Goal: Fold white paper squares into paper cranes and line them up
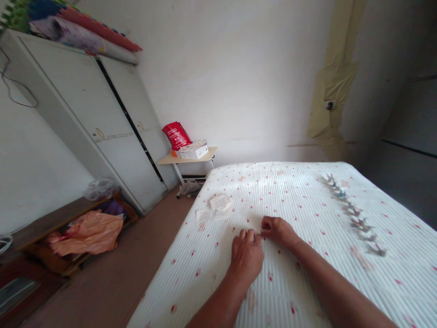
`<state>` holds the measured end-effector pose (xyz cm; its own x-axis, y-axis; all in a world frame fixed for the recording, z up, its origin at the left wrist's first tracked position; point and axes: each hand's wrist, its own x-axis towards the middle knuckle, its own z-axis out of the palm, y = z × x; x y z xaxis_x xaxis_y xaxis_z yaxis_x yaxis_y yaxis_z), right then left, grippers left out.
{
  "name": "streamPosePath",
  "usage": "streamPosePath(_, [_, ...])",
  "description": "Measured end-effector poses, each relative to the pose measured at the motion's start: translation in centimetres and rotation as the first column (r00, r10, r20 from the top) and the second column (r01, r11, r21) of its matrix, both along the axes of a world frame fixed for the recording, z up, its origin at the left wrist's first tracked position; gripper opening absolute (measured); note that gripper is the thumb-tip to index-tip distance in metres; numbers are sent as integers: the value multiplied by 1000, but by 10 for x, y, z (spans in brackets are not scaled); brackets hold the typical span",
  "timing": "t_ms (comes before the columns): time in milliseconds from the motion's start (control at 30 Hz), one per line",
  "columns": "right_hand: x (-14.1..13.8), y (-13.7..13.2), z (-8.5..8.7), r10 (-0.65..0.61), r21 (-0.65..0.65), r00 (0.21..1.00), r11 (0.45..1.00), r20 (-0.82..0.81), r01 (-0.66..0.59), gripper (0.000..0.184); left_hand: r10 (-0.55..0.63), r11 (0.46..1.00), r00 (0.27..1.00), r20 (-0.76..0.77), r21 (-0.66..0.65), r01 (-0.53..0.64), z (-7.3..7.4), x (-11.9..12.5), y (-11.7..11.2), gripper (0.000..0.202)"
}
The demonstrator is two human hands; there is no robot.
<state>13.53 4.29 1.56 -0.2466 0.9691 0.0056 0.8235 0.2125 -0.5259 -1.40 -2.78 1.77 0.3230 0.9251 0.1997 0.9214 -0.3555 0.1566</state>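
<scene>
My left hand (246, 253) rests knuckles-up on the white quilted bed (307, 200), fingers curled down. My right hand (278, 230) lies just beyond it, fingers bent and pinched toward the left fingertips. The two hands meet at about the same spot on the cover; whatever is between the fingers is too small to make out. A small stack of white paper slips (215, 207) lies on the bed beyond the hands, to the left. A row of several small folded paper figures (355, 218) runs along the right side of the bed.
A grey wardrobe (102, 127) stands at the left with rolled bedding (78, 32) on top. A small side table (187, 159) holds a red bag (176, 135) and a white box. An orange plastic bag (87, 234) lies on a low wooden shelf at left.
</scene>
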Motion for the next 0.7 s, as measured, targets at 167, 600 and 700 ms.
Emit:
streamPosePath(167, [1, 1, 3, 6, -43, 999, 999, -49, -8, 4, 4, 1000, 1000, -28, 6, -4, 0, 1, 1, 27])
streamPosePath(600, [-8, 0, 3, -89, -17, 986, 996, 139, 93, 8, 9, 1000, 998, -57, 7, -9, -3, 2, 2, 27])
streamPosePath(700, [-11, -2, 2, -115, 8, 978, 993, 172, 115, 10, 12, 1000, 998, -58, 6, -11, -4, 1, 2, 28])
